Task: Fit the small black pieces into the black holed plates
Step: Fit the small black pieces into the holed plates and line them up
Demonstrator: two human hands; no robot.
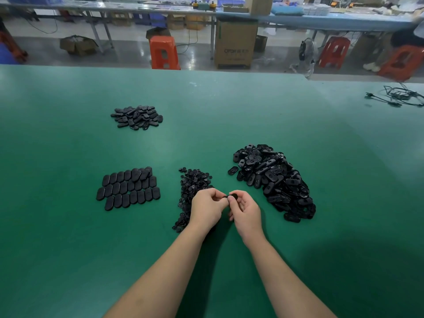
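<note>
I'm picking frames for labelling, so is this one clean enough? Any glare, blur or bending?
Head view: soft overhead glare pales the green table at left; the table's far edge bows, wide-angle distortion; background benches are soft; the black plate pinched between left hand and right hand shows little detail.

The worktop [68,226] is plain green, and everything lying on it is black: the heap of holed plates [273,180], the scatter of small pieces [192,182], the plates laid out in rows [128,189], the farther small pile [137,117] and the tangle of cable [399,96]. Beyond it stand orange-red stools [164,52], a brown cardboard box [234,43] with dark lettering, blue bins [158,19] and a long pale blue bench [321,19] over a grey floor [46,53].
</note>
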